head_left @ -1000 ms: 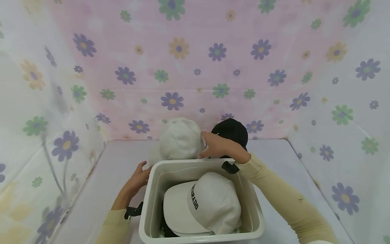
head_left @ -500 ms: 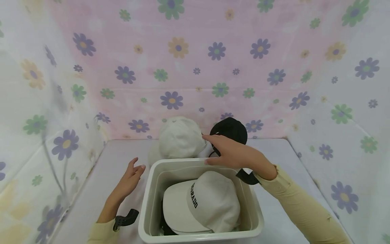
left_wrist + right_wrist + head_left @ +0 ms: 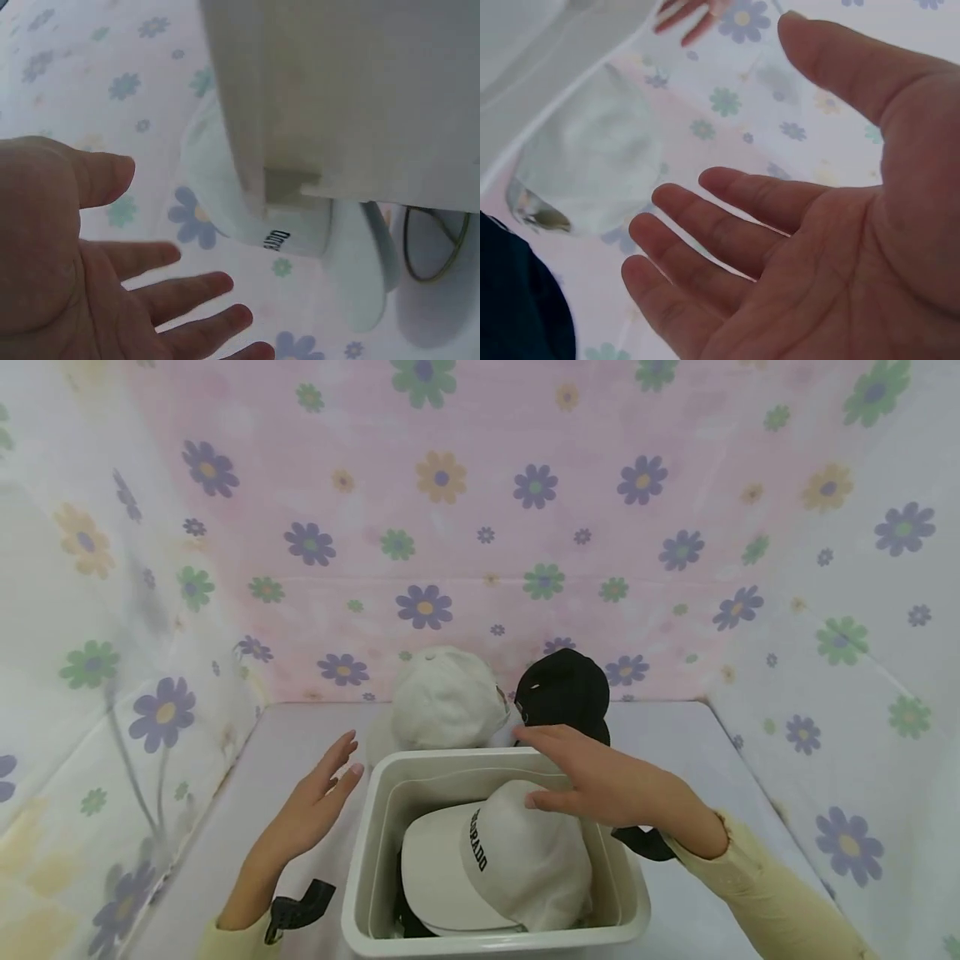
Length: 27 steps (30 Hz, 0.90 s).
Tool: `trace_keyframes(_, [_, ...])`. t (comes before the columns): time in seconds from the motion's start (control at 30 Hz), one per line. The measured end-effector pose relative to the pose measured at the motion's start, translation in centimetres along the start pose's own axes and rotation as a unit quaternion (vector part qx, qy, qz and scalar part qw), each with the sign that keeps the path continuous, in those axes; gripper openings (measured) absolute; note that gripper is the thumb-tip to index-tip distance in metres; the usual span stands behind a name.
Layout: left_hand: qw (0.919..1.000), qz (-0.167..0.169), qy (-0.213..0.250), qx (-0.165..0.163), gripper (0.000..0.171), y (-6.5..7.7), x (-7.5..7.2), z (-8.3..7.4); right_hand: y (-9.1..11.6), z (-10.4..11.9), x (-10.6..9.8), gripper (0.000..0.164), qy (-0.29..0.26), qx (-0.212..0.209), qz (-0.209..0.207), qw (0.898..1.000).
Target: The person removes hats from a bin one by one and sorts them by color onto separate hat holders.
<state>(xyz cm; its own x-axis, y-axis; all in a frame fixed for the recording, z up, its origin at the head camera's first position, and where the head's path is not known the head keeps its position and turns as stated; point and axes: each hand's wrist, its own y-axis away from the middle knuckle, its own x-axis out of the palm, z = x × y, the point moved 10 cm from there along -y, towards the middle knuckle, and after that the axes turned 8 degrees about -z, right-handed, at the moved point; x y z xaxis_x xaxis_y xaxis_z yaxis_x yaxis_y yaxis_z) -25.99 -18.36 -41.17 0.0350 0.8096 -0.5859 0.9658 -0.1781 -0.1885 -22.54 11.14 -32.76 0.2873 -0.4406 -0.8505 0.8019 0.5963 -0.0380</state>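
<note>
A white cap with dark lettering (image 3: 525, 860) lies in the off-white plastic bin (image 3: 365, 860), its brim toward the left; something black shows under it. Behind the bin sit another white cap (image 3: 442, 697) and a black cap (image 3: 566, 689), their lower parts partly hidden. To the left of the bin my left hand (image 3: 307, 814) hovers with its fingers extended, holding nothing; the left wrist view shows its palm (image 3: 45, 285). Over the bin's right side hangs my right hand (image 3: 607, 777), fingers straight and nothing held, as the right wrist view confirms with its palm (image 3: 840, 262).
Flower-printed cloth walls (image 3: 465, 527) enclose the pale table (image 3: 262, 752) at the back and on both sides. A thin cord-like loop (image 3: 431, 277) shows near the bin in the left wrist view. Black wrist straps (image 3: 300, 906) are on both arms.
My right hand has drawn back from beside the rear white cap, toward me and to the right. The left hand has left the bin's edge and shifted left. The caps look unmoved.
</note>
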Motion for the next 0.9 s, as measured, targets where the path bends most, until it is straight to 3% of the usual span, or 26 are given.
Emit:
trace_keyframes(0.27, [0.9958, 0.031, -0.058, 0.064, 0.063, 2.4, 1.4, -2.7, 1.5, -1.3, 3.2, 0.078, 0.007, -0.010, 0.051, 0.999])
trace_keyframes(0.47, [0.9903, 0.034, -0.103, 0.087, 0.067, 4.6, 3.2, -3.2, 2.0, -2.4, 4.8, 0.083, 0.004, -0.001, 0.078, 0.997])
trace_keyframes(0.7, [0.9856, 0.023, -0.152, 0.071, 0.076, 5.5, 4.3, -3.2, 2.0, -3.1, 5.7, 0.080, 0.017, -0.008, 0.085, 0.996])
trace_keyframes(0.9, [0.9815, 0.007, -0.185, 0.050, 0.078, 5.5, 4.8, -3.5, 1.8, -4.3, 5.9, 0.080, 0.003, 0.036, 0.084, 0.996])
